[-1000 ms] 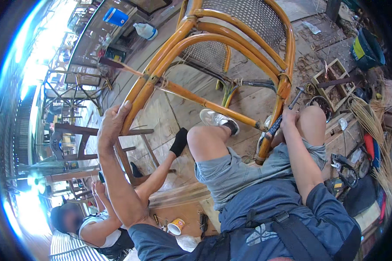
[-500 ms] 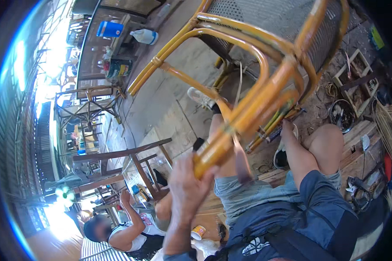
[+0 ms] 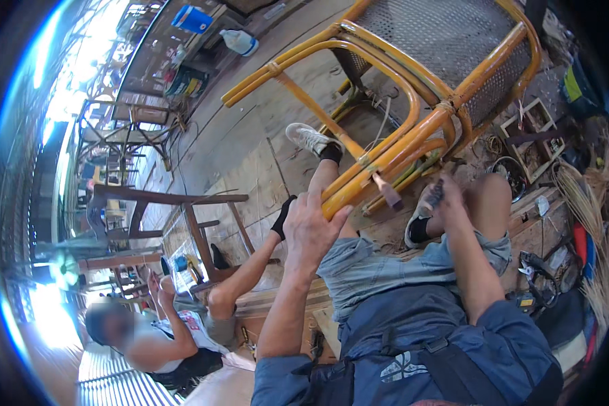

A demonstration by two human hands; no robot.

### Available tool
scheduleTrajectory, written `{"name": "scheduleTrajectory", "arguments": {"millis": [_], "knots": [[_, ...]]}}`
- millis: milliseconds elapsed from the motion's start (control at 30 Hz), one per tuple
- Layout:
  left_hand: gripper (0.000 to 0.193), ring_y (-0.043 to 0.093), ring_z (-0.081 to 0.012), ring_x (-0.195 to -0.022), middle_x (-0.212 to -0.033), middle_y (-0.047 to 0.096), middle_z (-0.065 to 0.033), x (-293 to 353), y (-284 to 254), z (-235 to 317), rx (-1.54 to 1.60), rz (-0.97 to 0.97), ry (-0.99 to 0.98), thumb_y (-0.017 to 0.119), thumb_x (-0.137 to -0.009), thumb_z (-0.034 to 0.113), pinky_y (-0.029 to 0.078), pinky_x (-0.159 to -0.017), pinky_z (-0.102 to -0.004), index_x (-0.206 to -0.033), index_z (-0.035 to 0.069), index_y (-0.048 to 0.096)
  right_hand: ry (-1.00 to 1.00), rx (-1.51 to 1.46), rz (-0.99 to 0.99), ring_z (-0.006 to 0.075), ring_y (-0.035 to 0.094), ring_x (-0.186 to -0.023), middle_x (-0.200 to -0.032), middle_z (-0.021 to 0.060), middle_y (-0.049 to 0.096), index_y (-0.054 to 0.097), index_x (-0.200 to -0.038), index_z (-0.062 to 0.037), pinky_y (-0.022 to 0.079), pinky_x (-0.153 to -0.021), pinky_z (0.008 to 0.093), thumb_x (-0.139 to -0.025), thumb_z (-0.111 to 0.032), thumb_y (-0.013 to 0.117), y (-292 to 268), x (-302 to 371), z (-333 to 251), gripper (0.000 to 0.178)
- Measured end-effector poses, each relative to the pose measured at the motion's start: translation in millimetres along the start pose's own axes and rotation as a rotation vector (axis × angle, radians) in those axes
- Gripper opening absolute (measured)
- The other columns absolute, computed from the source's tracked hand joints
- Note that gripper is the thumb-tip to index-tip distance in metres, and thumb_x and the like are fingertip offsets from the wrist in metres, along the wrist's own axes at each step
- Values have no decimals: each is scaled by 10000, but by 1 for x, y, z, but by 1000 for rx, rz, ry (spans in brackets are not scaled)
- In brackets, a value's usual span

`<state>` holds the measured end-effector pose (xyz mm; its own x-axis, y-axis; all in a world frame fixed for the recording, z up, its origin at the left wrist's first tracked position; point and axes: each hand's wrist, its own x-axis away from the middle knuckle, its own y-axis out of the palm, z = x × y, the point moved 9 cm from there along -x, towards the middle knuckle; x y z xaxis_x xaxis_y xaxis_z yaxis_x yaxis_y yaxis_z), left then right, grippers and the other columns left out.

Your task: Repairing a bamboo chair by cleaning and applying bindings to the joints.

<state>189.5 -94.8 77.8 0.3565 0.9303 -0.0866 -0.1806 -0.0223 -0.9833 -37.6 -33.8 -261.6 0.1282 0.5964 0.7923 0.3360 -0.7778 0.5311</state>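
Note:
A glossy yellow-brown rattan chair frame [image 3: 386, 159] lies tilted before me, its mesh panel [image 3: 440, 47] toward the top right. My left hand [image 3: 311, 227] is wrapped round the near ends of its paired poles. A flat binding strip [image 3: 388, 193] hangs from the joint where a side rail meets these poles. My right hand [image 3: 450, 199] is closed beside the frame, near my right knee. Some small dark thing [image 3: 437, 193] shows at its fingers, too blurred to name. Wrapped binding [image 3: 445, 107] covers another joint.
A co-worker [image 3: 176, 325] sits at the lower left by a dark wooden chair frame [image 3: 176, 197]. At right are a wooden tray [image 3: 531, 139], loose fibre strands [image 3: 578, 216] and tools [image 3: 540, 277]. A white jug [image 3: 239, 42] and blue cooler [image 3: 192, 19] stand far back.
My right hand has drawn back from the chair frame toward my knee. The view has shifted, so the frame sits farther right. My left hand keeps its grip on the poles.

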Motion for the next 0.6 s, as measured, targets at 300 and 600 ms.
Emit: {"name": "scheduleTrajectory", "arguments": {"millis": [300,600], "knots": [[356,563,-315,-805,-901,595,-126,3,-24,6,261,293,97,657,-772,309,460,-698,-388,-974,33,561,-842,1456,123,306,583,-714,-800,131,574,491,-1069,-14,454,-629,380,-860,-163,523,-66,212,-141,258],[133,578,-281,-775,-849,611,-123,13,-24,-22,491,469,-32,604,-801,90,459,-687,-360,-916,26,588,-589,1988,601,394,456,-1069,-1155,252,467,384,-1246,19,363,-882,414,-819,-116,524,-258,238,-69,469]]}}
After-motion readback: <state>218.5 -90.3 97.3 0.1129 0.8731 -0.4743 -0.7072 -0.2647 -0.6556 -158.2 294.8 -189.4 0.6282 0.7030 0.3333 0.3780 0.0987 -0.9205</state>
